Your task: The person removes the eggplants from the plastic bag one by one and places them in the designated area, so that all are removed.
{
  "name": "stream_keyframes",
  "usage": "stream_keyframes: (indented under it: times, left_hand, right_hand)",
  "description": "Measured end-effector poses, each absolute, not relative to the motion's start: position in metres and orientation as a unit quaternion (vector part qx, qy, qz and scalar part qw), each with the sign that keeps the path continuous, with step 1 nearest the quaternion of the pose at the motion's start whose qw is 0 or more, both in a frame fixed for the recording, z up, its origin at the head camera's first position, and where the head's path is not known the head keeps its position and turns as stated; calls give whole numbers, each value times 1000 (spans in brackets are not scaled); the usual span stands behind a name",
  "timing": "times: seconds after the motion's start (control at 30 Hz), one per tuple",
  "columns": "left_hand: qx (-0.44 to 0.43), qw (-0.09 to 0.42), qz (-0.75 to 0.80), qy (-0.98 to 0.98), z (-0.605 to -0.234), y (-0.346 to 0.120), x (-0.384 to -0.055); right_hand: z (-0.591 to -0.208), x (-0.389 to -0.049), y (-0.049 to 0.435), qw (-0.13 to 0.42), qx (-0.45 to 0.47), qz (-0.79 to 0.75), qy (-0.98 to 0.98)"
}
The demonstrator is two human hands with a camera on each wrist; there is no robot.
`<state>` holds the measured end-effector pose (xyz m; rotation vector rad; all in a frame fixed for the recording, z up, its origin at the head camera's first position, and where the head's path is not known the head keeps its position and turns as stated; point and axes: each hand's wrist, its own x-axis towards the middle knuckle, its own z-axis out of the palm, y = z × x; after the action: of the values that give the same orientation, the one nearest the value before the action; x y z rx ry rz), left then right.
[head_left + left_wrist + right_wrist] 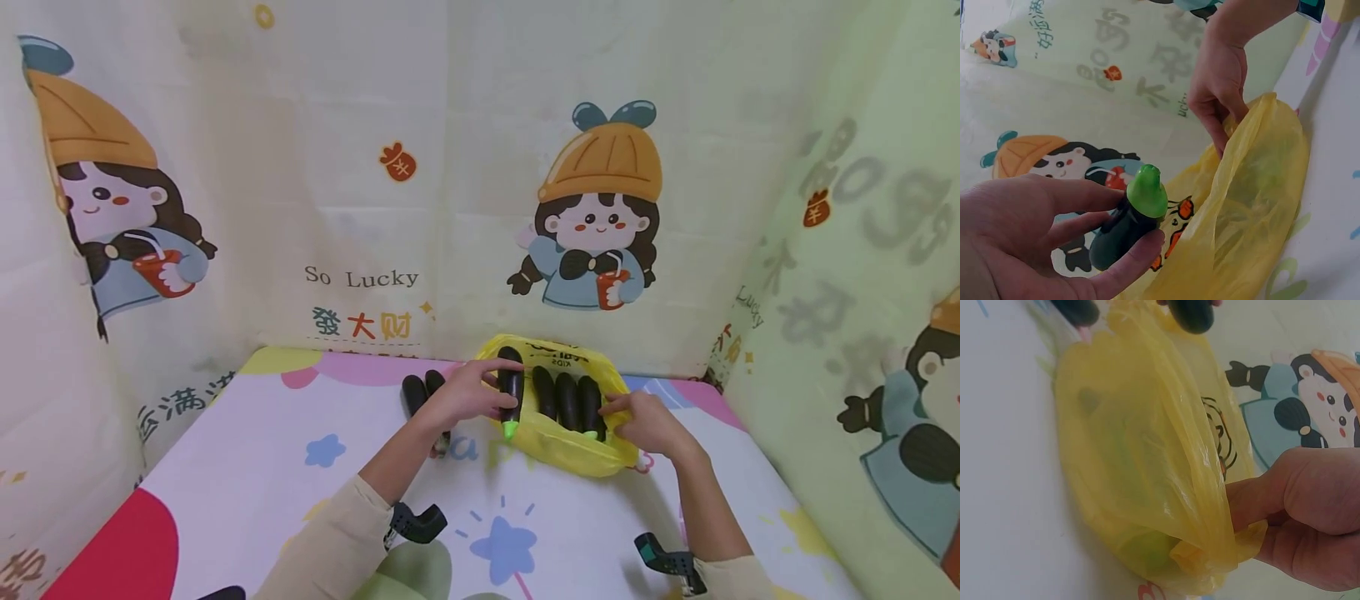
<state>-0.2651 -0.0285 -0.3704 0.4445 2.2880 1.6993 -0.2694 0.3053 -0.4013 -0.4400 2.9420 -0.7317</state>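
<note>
My left hand point(471, 392) grips a dark eggplant point(511, 385) between thumb and fingers, at the left side of a yellow plastic bag point(551, 446). In the left wrist view, the green stem end of this eggplant point(1147, 194) points toward the camera. Three more dark eggplants point(567, 400) lie side by side inside the bag's open mouth. At the bag's right edge, my right hand point(651, 423) pinches the rim; the right wrist view shows the thumb and fingers of that hand point(1310, 515) on the bunched plastic.
Left of the bag, other dark eggplants point(414, 395) lie on the table, partly hidden behind my left forearm. A patterned cloth point(247, 467) covers the table. Printed curtains point(465, 208) stand close behind the bag and along both sides.
</note>
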Motion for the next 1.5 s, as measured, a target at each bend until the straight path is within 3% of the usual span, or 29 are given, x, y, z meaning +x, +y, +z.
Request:
stream_keyframes:
  times: [0.53, 1.5]
  left_hand:
    - [109, 77, 567, 813, -372, -72, -256]
    - [36, 47, 550, 833, -389, -123, -265]
  right_hand:
    - [-402, -271, 306, 48, -130, -234, 962]
    - [-399, -268, 305, 42, -132, -232, 963]
